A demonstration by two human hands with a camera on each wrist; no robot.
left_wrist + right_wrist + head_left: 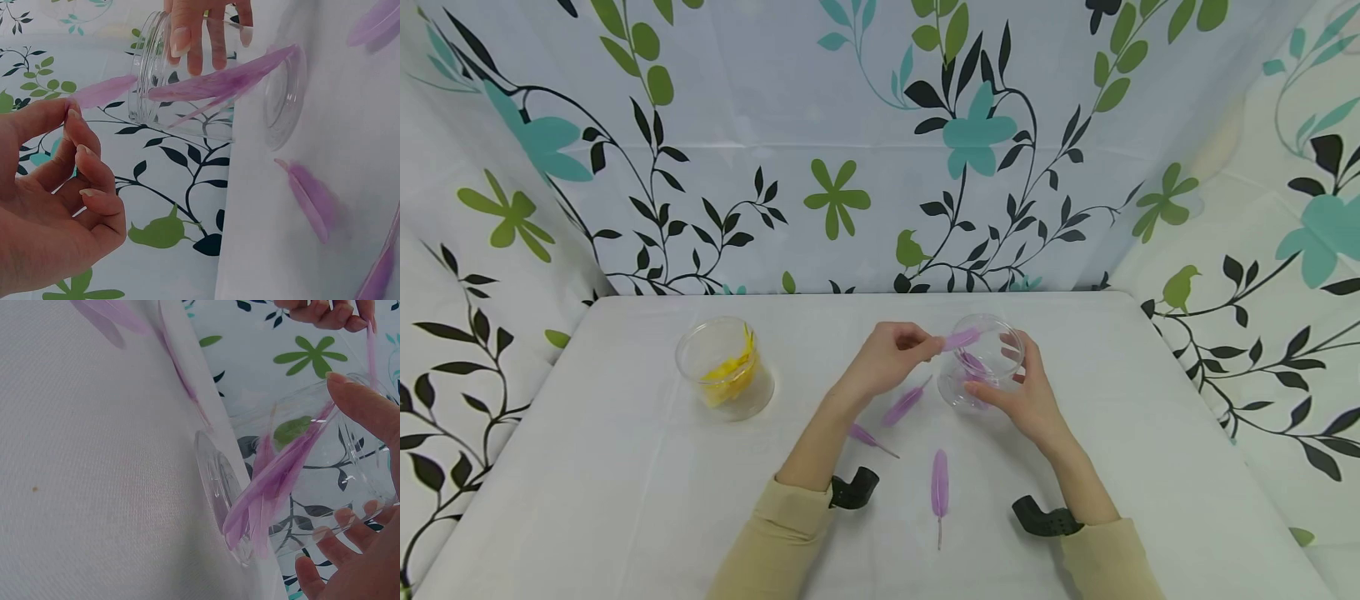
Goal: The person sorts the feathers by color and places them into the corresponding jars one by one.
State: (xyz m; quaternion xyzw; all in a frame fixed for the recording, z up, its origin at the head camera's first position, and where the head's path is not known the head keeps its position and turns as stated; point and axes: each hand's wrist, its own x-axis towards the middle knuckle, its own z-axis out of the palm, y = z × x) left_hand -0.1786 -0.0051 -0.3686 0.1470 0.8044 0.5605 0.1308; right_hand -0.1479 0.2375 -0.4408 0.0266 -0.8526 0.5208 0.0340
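My left hand [891, 357] pinches a light purple feather [103, 92] between thumb and forefinger, right at the mouth of a clear jar [953, 387]. The right hand [1022, 387] grips that jar around its sides, thumb on the near side and fingers on the far side. Inside the jar lie several purple feathers [275, 481], leaning against its wall. On the table near my left hand are loose purple feathers: one feather [905, 406] beside the jar, another feather [867, 437] partly hidden by the left forearm, and a third feather [940, 483] closer to me.
A second clear jar [762, 398] holding yellow feathers [730, 377] stands at the left on the white table [587, 467]. A leaf-patterned curtain [760, 108] hangs behind and at both sides. Black wrist devices [854, 488] sit on both forearms.
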